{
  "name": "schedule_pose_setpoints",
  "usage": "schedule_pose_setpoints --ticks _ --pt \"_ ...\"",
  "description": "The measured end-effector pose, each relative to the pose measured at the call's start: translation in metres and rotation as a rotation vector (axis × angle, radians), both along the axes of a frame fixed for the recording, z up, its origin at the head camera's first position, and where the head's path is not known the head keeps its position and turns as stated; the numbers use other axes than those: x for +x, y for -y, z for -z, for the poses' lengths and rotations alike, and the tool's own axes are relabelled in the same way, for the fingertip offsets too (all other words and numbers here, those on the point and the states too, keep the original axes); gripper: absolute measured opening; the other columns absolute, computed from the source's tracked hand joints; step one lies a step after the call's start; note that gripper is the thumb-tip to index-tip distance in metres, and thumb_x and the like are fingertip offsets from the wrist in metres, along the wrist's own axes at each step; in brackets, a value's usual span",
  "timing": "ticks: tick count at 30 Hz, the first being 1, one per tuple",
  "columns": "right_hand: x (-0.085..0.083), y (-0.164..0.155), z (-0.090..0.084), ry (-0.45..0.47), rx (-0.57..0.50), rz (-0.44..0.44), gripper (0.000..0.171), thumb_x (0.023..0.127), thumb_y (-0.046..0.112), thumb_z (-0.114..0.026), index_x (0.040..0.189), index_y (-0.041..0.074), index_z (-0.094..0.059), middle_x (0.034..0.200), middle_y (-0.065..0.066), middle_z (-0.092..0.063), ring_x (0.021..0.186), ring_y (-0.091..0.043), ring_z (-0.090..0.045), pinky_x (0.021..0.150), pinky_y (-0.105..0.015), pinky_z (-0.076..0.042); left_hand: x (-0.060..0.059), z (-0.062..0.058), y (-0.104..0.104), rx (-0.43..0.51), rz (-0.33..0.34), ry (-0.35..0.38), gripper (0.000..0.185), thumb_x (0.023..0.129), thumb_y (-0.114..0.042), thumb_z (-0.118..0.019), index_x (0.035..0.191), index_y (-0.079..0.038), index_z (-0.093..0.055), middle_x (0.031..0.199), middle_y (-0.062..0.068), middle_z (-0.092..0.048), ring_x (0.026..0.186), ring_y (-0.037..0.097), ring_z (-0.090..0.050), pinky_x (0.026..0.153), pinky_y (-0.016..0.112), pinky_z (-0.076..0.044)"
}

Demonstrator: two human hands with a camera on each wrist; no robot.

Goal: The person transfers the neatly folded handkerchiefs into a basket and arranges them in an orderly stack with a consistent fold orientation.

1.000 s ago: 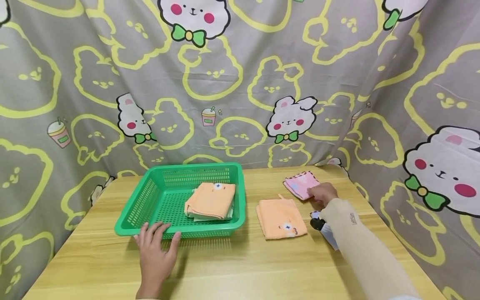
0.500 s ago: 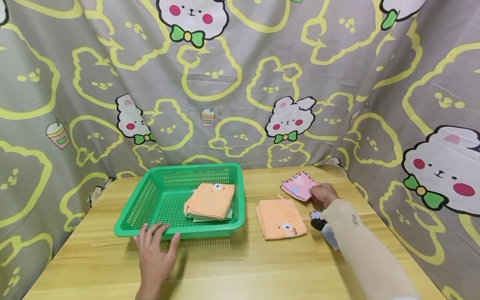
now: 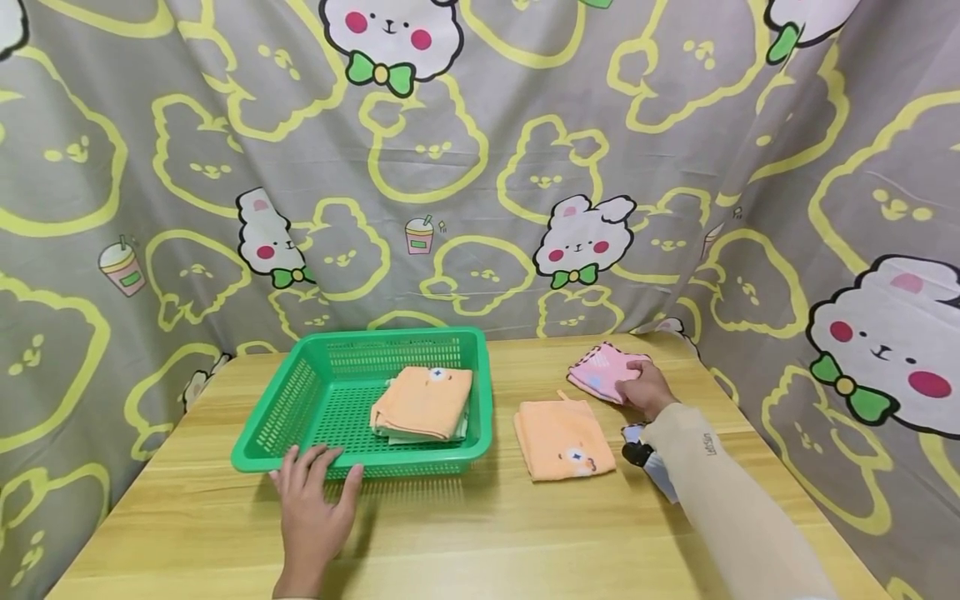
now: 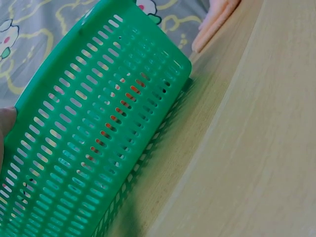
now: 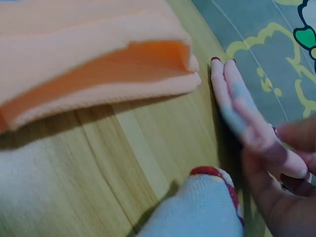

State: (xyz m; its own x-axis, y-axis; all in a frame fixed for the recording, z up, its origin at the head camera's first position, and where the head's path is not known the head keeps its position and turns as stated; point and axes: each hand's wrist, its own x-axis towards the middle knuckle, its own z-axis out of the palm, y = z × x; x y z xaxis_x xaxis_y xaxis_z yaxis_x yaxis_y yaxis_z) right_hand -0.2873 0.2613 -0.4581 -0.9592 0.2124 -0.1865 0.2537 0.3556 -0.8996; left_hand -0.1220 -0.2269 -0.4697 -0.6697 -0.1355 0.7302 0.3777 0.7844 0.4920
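My right hand (image 3: 647, 390) pinches the right edge of a folded pink towel (image 3: 602, 371) at the table's back right. In the right wrist view, the pink towel (image 5: 237, 101) stands edge-on between thumb and fingers. My left hand (image 3: 315, 504) rests its fingers on the front rim of a green plastic basket (image 3: 281, 400), thumb apart from the other fingers. The basket holds a folded orange towel (image 3: 423, 404) lying on pale green cloth. A second folded orange towel (image 3: 562, 437) lies between basket and right arm. A light blue cloth (image 3: 633, 433) is partly hidden beneath the right wrist.
The wooden table (image 3: 442, 542) ends at a grey patterned curtain (image 3: 480, 183) behind and at both sides. A black wrist-worn device (image 3: 637, 452) shows beneath the right sleeve. The basket's slotted wall (image 4: 89, 113) fills much of the left wrist view.
The right hand's fingers now lie farther over the pink towel's right edge, and the towel has shifted slightly. The left hand and the basket stay put.
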Motion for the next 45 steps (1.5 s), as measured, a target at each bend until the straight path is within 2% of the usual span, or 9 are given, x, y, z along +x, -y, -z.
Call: schedule_pose_setpoints --ticks 7,10,14,20,23,28,33,38,45 --pt "-0.003 0.001 -0.002 0.009 0.037 -0.004 0.066 0.080 -0.007 -0.055 0.143 -0.006 -0.034 0.126 -0.027 -0.041 0.078 -0.025 -0.049 0.056 -0.026 -0.044 -0.001 0.000 -0.001 0.000 0.000 0.002 0.034 0.082 -0.019 -0.073 0.107 0.004 -0.064 0.118 0.027 -0.055 0.129 0.057 -0.029 0.104 0.073 0.001" --pt "-0.004 0.002 -0.007 0.004 0.059 0.010 0.067 0.079 -0.005 -0.054 0.144 -0.005 -0.034 0.128 -0.027 -0.040 0.089 -0.030 -0.049 0.060 -0.028 -0.044 0.000 0.000 -0.001 0.002 -0.002 0.010 0.034 0.083 -0.019 -0.073 0.107 0.004 -0.064 0.118 0.027 -0.055 0.129 0.057 -0.029 0.104 0.073 0.001" --pt "-0.005 0.005 -0.012 -0.029 0.123 0.013 0.069 0.078 -0.003 -0.054 0.144 -0.005 -0.035 0.131 -0.026 -0.041 0.108 -0.035 -0.043 0.071 -0.029 -0.042 0.001 0.000 -0.001 0.007 -0.002 0.018 0.034 0.084 -0.020 -0.073 0.107 0.004 -0.064 0.119 0.026 -0.055 0.130 0.056 -0.028 0.104 0.073 0.001" --pt "-0.007 0.007 -0.018 -0.077 0.193 0.034 0.069 0.076 -0.001 -0.056 0.142 -0.006 -0.039 0.131 -0.026 -0.044 0.108 -0.036 -0.042 0.076 -0.031 -0.040 0.000 -0.001 -0.001 0.006 -0.006 0.017 0.034 0.083 -0.019 -0.073 0.107 0.004 -0.064 0.119 0.027 -0.054 0.130 0.056 -0.028 0.105 0.072 0.001" --pt "-0.006 0.009 -0.021 -0.083 0.203 0.043 0.069 0.076 -0.001 -0.056 0.142 -0.006 -0.039 0.131 -0.026 -0.044 0.108 -0.035 -0.041 0.077 -0.033 -0.040 0.000 0.000 -0.001 0.006 -0.006 0.019 0.034 0.084 -0.020 -0.072 0.107 0.004 -0.064 0.119 0.027 -0.054 0.130 0.056 -0.028 0.105 0.072 0.001" --pt "-0.004 0.014 -0.028 -0.103 0.185 0.041 0.071 0.075 -0.001 -0.056 0.143 -0.006 -0.037 0.137 -0.026 -0.042 0.113 -0.035 -0.040 0.089 -0.038 -0.039 0.001 0.000 -0.001 0.006 -0.006 0.021 0.034 0.084 -0.020 -0.072 0.107 0.004 -0.064 0.119 0.027 -0.054 0.130 0.056 -0.028 0.105 0.072 0.002" --pt "-0.006 0.017 -0.033 -0.133 0.175 0.028 0.073 0.073 -0.003 -0.056 0.143 -0.006 -0.037 0.134 -0.026 -0.044 0.112 -0.035 -0.040 0.089 -0.039 -0.038 0.001 0.000 -0.002 0.008 -0.005 0.024 0.034 0.084 -0.020 -0.072 0.107 0.004 -0.064 0.119 0.026 -0.054 0.130 0.055 -0.027 0.105 0.072 0.002" --pt "-0.006 0.020 -0.038 -0.153 0.190 0.005 0.072 0.076 -0.002 -0.058 0.144 -0.007 -0.035 0.140 -0.028 -0.041 0.117 -0.034 -0.038 0.100 -0.041 -0.034 0.001 -0.001 -0.002 0.005 0.000 0.027 0.034 0.085 -0.020 -0.072 0.108 0.004 -0.064 0.119 0.027 -0.054 0.130 0.055 -0.028 0.105 0.072 0.001" --pt "-0.005 0.025 -0.042 -0.155 0.141 -0.007 0.075 0.077 -0.002 -0.058 0.147 -0.005 -0.032 0.142 -0.027 -0.038 0.116 -0.035 -0.037 0.092 -0.039 -0.038 0.001 -0.001 -0.002 0.002 -0.006 0.037 0.034 0.085 -0.020 -0.072 0.109 0.003 -0.064 0.120 0.026 -0.054 0.130 0.055 -0.028 0.105 0.072 0.002"
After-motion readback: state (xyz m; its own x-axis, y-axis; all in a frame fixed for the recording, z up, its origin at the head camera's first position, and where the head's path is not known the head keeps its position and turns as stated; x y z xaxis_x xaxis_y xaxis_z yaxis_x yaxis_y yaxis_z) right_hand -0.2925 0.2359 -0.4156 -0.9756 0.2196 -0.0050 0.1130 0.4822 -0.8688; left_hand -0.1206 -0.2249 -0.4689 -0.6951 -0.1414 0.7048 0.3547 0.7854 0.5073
